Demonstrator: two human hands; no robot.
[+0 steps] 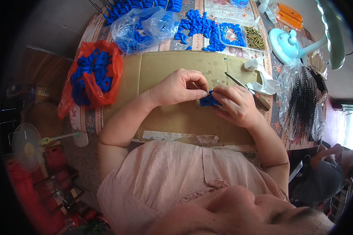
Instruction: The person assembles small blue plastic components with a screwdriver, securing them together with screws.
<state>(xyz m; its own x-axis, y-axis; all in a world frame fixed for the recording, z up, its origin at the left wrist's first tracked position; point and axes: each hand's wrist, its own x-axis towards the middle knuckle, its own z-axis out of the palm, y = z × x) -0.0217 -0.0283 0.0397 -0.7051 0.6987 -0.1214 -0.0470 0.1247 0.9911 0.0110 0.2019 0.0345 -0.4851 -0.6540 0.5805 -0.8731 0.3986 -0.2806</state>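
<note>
1. Our two hands meet over a sheet of brown cardboard [164, 117] that covers the near part of a patterned table [86, 117], and between them sits a small blue plastic part [208, 101], just above the cardboard's middle.

2. Our left hand [180, 88] has its fingers curled in, the thumb and forefinger tips pinched together at the top edge of the blue plastic part; whether a tiny piece sits in that pinch we cannot tell.

3. Our right hand [235, 105] closes around the part from the right side, fingers folded over it and hiding most of it.

4. A thin metal tool with a dark handle [248, 91] lies slanted on the cardboard just behind the right hand, not held.

5. To the left, a red plastic bag [96, 78] gapes open with blue parts inside; behind it a clear blue-tinted bag [143, 27] holds more.

6. Loose blue pieces [200, 27] are heaped at the far edge of the cardboard, beside a clear tray [243, 37] with small blue pieces in one compartment and brass-coloured pins in the other.

7. At the right, a clear bag of black springs [302, 102] rests on the table, near a pale blue desk lamp [288, 43].
</note>
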